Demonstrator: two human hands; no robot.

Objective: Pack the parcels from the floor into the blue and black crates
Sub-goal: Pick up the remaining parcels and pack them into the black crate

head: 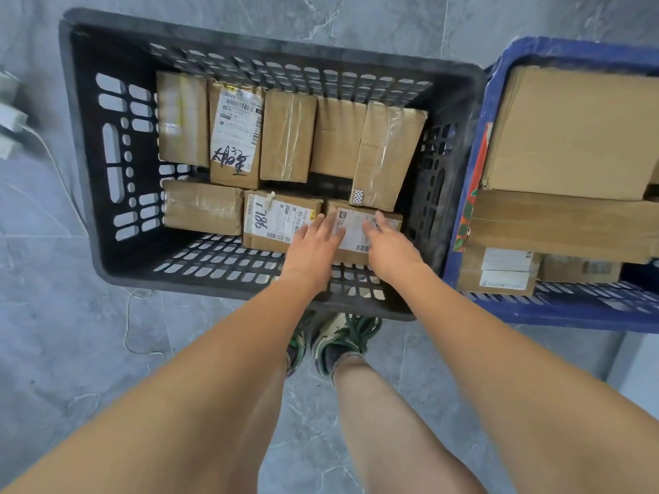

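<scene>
floor (374, 19): grey marble-look tiles, pale veins, thin grout lines | white cable (130, 326): loops over the floor, left of the grips | pale devices (10, 119): blurred, at the far left edge, cable running from them | lighter strip (638, 365): floor's right edge | light: even, soft

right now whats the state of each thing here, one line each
black crate: on floor, two rows of parcels inside
blue crate: beside it, holding larger boxes
labelled parcel: flat in near row, both hands on it
left hand: fingers straight, touching it
right hand: fingers spread, touching it
</scene>
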